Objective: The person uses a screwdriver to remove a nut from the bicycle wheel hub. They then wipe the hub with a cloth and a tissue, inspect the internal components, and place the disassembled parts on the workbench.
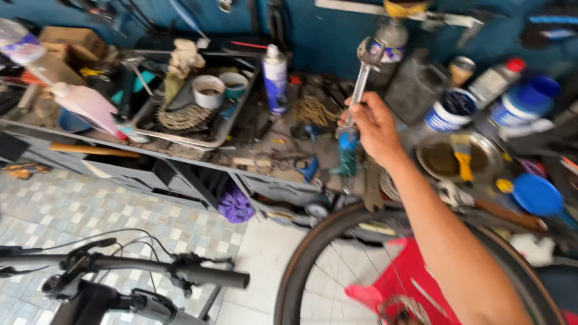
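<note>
The right hand (pixel 374 125) reaches out over the cluttered table (pixel 253 159), its grip closed around the lower shaft of a metal wrench (pixel 363 72). The wrench stands nearly upright, tilted a little to the right, with its ring end at the top in front of the blue wall. Just left of it stands a white and blue spray can (pixel 275 77). Further left, a grey tray (pixel 224 127) carries a bicycle cassette (pixel 183 117) and two small round tubs. To the right of the hand, a metal bowl (pixel 435 171) holds a brush with a yellow handle (pixel 463 157). Below the forearm lies a bicycle wheel (pixel 301 265), and black handlebars (pixel 205 275) cross the lower left over the tiled floor. The left hand is out of sight.
</note>
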